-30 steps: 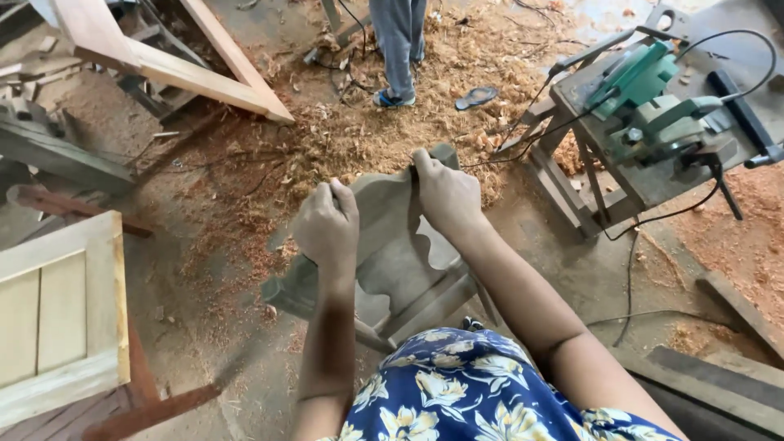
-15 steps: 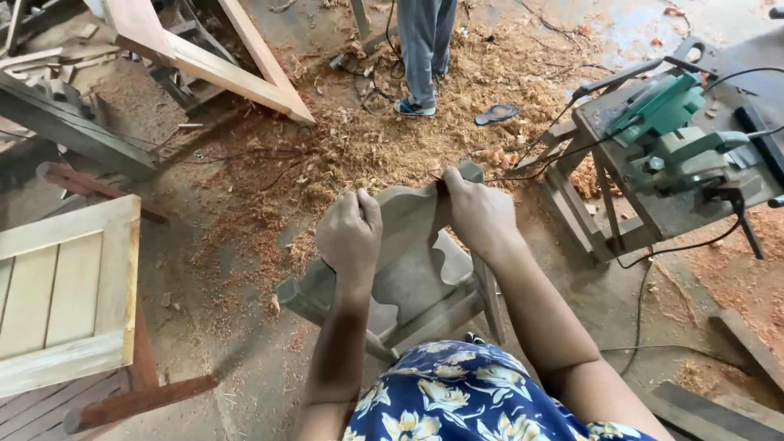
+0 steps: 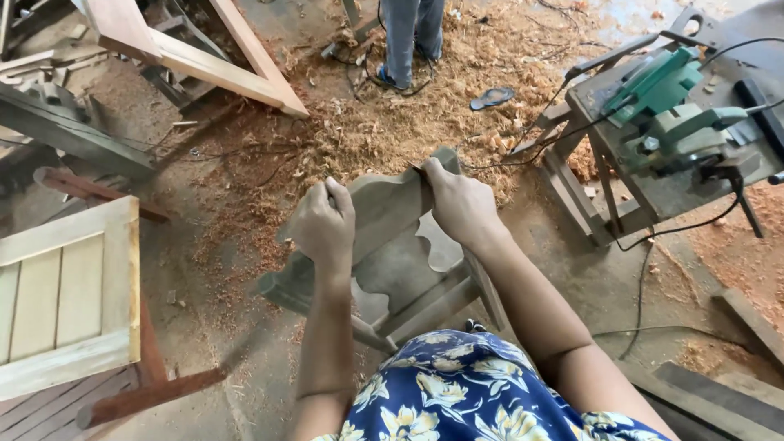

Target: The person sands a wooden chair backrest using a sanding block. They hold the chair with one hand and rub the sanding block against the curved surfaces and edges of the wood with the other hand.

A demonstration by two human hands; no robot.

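While our left hand [image 3: 325, 224] and right hand [image 3: 461, 204] are gripping the grey scalloped wooden board [image 3: 392, 245], we are steadying it; shifting it next needs 2 firm holds.

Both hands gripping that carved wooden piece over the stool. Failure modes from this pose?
1. The left hand and right hand clamp the scalloped top edge of the carved wooden panel bare; splinters or a pinch seem possible.
2. The panel leans on a small stool; it may slip off sideways.
3. The cable from the green power tool trails across the floor beside the stool, a likely trip or snag.
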